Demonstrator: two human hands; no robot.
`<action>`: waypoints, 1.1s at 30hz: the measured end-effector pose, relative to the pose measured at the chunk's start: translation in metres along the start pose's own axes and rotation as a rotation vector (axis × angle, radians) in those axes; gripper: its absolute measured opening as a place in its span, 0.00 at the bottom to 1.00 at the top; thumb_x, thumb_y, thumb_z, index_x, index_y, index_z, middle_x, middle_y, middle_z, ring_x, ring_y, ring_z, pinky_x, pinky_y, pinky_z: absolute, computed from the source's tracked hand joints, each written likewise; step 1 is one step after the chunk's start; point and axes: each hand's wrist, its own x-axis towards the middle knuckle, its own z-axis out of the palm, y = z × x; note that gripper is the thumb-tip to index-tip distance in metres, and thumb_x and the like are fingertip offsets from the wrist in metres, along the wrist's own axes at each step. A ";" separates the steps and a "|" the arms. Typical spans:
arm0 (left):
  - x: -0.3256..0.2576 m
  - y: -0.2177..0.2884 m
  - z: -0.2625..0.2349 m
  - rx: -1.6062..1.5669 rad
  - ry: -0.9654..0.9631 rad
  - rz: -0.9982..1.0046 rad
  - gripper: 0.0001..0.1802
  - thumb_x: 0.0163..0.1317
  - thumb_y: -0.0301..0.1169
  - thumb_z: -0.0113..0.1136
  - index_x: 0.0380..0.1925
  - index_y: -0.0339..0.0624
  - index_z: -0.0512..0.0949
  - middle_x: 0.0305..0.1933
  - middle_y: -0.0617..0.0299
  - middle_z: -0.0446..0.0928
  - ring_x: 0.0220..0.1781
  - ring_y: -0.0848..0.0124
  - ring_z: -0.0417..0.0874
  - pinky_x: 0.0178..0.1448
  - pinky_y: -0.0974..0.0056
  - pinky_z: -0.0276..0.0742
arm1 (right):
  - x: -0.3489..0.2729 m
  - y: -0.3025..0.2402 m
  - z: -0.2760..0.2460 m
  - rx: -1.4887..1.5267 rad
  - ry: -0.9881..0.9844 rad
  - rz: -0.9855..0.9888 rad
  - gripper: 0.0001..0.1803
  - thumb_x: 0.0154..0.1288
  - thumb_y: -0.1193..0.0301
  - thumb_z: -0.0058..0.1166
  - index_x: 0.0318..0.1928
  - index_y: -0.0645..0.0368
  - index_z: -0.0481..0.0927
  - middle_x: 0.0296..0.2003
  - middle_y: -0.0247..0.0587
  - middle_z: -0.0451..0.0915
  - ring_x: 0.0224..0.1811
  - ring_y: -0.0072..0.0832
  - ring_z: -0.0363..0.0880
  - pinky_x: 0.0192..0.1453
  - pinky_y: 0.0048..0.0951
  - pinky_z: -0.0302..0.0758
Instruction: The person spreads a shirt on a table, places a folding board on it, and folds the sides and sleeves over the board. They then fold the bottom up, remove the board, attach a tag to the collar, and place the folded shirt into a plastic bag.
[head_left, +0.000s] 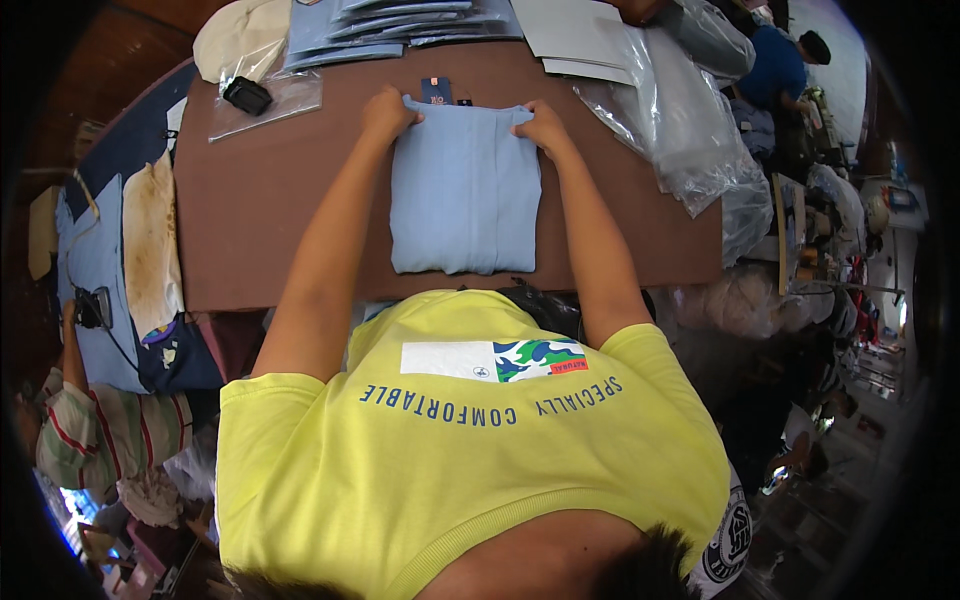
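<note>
A light blue folded garment [465, 195] lies flat on the brown table [265, 220] in front of me, with crease lines running from far to near. At its far left corner, my left hand [388, 114] is closed, pinching the cloth between thumb and fingers. My right hand [542, 126] pinches the far right corner in the same way. A dark blue hang tag [436, 90] sticks out past the far edge, between my hands. Whether the garment is a shirt or another kind cannot be made out.
Folded blue garments in a stack [400, 22] stand at the far edge. White card sheets [575, 35] and clear plastic bags [680, 120] lie far right. A black object [247, 96] rests on plastic at left. Further left, another person's hand holds an iron [93, 308] on blue cloth.
</note>
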 end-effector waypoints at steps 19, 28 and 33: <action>-0.080 0.070 -0.151 -0.645 0.210 0.591 0.11 0.55 0.29 0.63 0.37 0.38 0.78 0.28 0.69 0.78 0.32 0.80 0.75 0.36 0.73 0.69 | -0.071 -0.126 -0.143 -0.005 0.469 -0.623 0.12 0.44 0.74 0.62 0.33 0.59 0.80 0.27 0.45 0.80 0.31 0.40 0.79 0.37 0.34 0.73; -0.198 -0.001 -0.054 -0.140 0.395 0.972 0.13 0.43 0.20 0.60 0.32 0.43 0.76 0.37 0.60 0.77 0.43 0.60 0.78 0.50 0.58 0.73 | -0.184 -0.012 -0.065 -0.372 0.544 -0.913 0.17 0.37 0.82 0.54 0.34 0.53 0.76 0.36 0.33 0.76 0.41 0.34 0.73 0.48 0.37 0.66; -0.239 -0.043 0.013 0.031 0.280 0.999 0.09 0.47 0.22 0.57 0.32 0.42 0.76 0.39 0.62 0.77 0.45 0.63 0.78 0.55 0.57 0.71 | -0.226 0.056 -0.010 -0.407 0.389 -0.945 0.10 0.42 0.78 0.55 0.29 0.52 0.76 0.35 0.29 0.76 0.39 0.30 0.73 0.47 0.36 0.65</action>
